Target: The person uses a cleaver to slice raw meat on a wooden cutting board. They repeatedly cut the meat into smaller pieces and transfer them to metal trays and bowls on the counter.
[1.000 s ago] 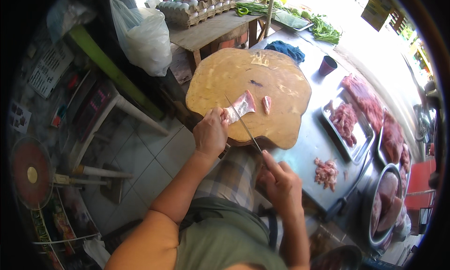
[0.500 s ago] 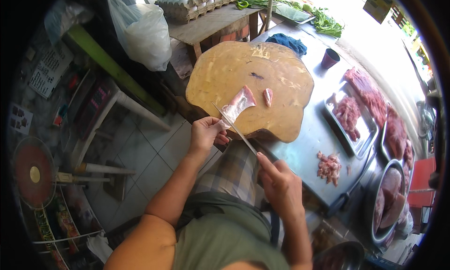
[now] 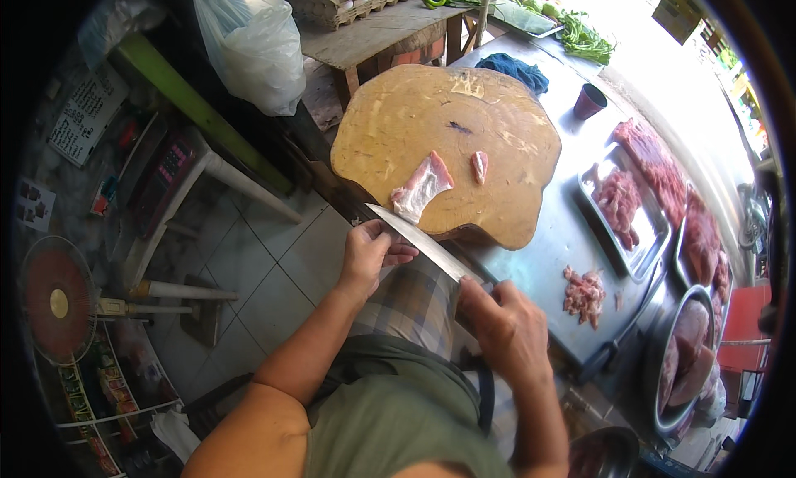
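Fingers of the bare left hand [image 3: 365,254] curl beside a long, silver-bladed steel knife [image 3: 423,244], whether pinching a scrap or nothing cannot be told; those of the right hand [image 3: 507,322] wrap the handle. Pink-and-white slab of raw meat [image 3: 423,186] lies at seven o'clock on a thick, yellow-brown wooden chopping block [image 3: 398,121]. It looks light, limp and probably slick with fat, best pinched at its pink end, toward one o'clock, away from the blade. Small pink meat strip [image 3: 479,168] sits at two o'clock from it. Right-hand fingers hide most of the handle; contact between blade and slab is unclear. At eleven o'clock, the frame crops a grey cardboard egg tray [image 3: 352,16].
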`<state>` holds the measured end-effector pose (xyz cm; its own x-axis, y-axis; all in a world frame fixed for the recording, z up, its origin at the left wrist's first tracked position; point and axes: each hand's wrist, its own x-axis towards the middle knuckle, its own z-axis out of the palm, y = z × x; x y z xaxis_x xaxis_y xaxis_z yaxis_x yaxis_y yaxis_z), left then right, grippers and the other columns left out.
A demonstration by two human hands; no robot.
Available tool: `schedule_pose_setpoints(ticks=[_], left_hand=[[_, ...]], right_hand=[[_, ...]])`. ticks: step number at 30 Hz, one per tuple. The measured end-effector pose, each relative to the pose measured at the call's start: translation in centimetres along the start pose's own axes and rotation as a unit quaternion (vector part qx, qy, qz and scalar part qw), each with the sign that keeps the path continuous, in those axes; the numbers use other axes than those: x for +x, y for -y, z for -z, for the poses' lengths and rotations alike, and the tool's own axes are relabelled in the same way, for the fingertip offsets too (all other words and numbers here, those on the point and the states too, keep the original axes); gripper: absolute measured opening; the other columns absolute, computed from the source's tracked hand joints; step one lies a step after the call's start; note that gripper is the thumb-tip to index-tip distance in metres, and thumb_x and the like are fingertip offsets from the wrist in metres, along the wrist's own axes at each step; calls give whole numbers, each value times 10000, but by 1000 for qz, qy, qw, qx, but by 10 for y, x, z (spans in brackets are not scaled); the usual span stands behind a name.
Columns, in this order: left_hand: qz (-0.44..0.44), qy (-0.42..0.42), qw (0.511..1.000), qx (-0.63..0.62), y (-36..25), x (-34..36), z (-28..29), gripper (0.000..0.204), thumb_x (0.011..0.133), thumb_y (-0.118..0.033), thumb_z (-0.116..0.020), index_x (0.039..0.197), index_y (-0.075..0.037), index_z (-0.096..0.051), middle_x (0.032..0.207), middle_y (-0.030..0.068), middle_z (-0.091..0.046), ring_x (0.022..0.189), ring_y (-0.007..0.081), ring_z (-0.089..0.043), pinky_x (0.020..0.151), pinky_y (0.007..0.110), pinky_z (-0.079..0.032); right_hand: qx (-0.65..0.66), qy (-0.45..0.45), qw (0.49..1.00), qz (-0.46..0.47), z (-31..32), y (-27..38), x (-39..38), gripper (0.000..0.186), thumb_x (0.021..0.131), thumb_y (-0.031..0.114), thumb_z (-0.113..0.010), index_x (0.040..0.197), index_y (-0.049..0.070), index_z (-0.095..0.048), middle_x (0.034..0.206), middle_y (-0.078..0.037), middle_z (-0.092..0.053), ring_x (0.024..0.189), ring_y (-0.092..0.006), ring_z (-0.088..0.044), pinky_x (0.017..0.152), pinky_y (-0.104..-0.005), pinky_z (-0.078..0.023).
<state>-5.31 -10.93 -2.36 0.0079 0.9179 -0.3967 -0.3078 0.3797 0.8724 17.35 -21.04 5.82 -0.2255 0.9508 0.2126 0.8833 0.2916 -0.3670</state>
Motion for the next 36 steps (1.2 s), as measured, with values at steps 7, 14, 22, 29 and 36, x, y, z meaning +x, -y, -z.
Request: schedule_pose_setpoints(ticks=[7,14,22,29,36], left_hand=[[8,-16,1000,15,-1,0,-4,170,983,-9,-489,993,41,-652,876,132,-719,705,216,-739,646,316,-623],[16,-34,998,-59,3,-8,-10,147,1005,-107,-589,1034,26,-646,891,118,-708,775,224,-735,718,350,-636],[37,-36,994,-95,9,-3,-9,228,1008,-183,-657,1066,38,-643,896,141,-705,799,273,-739,747,382,-642],[5,-23,998,-64,23,14,5,179,989,-146,-602,1025,13,-677,848,141,-709,733,278,-725,673,398,-627],[0,-15,997,-74,38,31,34,184,971,-143,-585,1126,-53,-626,897,106,-704,776,245,-708,670,415,-619]], right_hand=[[6,13,1000,2,3,0,5,346,859,126,-747,1195,207,-729,793,-103,-595,691,-314,-631,599,-436,-486],[89,53,994,-43,9,-4,6,337,852,114,-747,1182,182,-750,795,-121,-617,714,-337,-647,640,-433,-506],[122,112,984,-59,23,-23,20,403,851,116,-698,1248,182,-712,859,-157,-654,767,-393,-661,687,-477,-522],[144,139,978,-53,8,-33,13,487,857,175,-706,1338,232,-658,957,-147,-675,752,-378,-675,698,-467,-563],[157,178,971,-16,19,-29,16,415,941,159,-608,1355,145,-620,950,-156,-658,847,-372,-675,701,-472,-535]])
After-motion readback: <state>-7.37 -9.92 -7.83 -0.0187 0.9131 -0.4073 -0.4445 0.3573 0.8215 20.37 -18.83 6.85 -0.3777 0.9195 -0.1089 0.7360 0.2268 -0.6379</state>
